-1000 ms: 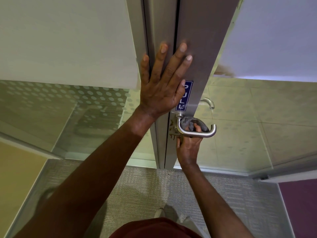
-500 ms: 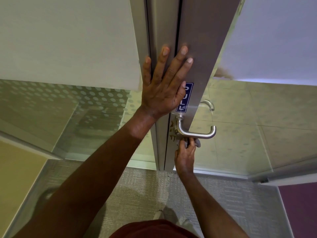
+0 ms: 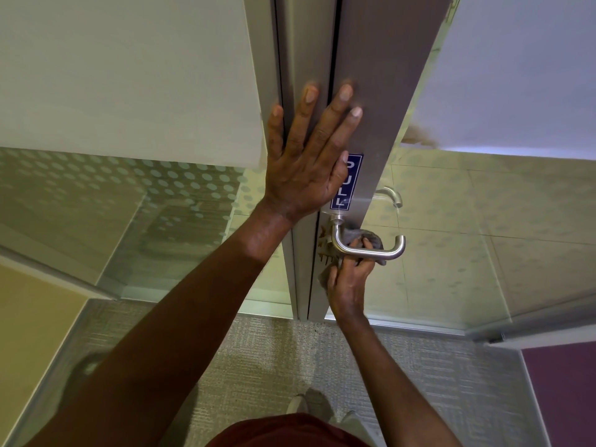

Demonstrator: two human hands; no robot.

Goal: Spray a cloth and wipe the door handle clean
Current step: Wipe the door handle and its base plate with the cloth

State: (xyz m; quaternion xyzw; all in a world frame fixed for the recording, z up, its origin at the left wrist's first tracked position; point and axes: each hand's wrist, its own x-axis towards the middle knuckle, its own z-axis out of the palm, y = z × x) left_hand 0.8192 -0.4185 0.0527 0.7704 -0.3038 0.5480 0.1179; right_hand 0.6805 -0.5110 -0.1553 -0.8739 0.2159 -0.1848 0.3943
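A brushed-steel lever door handle [image 3: 371, 251] juts from the grey metal door stile [image 3: 380, 91]. My right hand [image 3: 350, 279] comes up from below and grips a grey cloth [image 3: 371, 238], pushing it into the gap between the lever and the door. Part of the cloth hangs by my wrist. My left hand [image 3: 309, 159] lies flat with spread fingers on the stile above the handle, partly covering a blue PULL sign [image 3: 348, 185]. No spray bottle is in view.
Frosted and dotted glass panels [image 3: 129, 195] flank the door on the left; the glass door leaf [image 3: 500, 237] extends right. A second handle [image 3: 390, 195] shows on the door's far side. Grey carpet [image 3: 274, 359] lies below, with my shoes near the bottom edge.
My right hand dropped below the lever with the cloth half a second ago, and has now risen again, pressing the cloth behind the lever. My left hand stayed flat on the stile.
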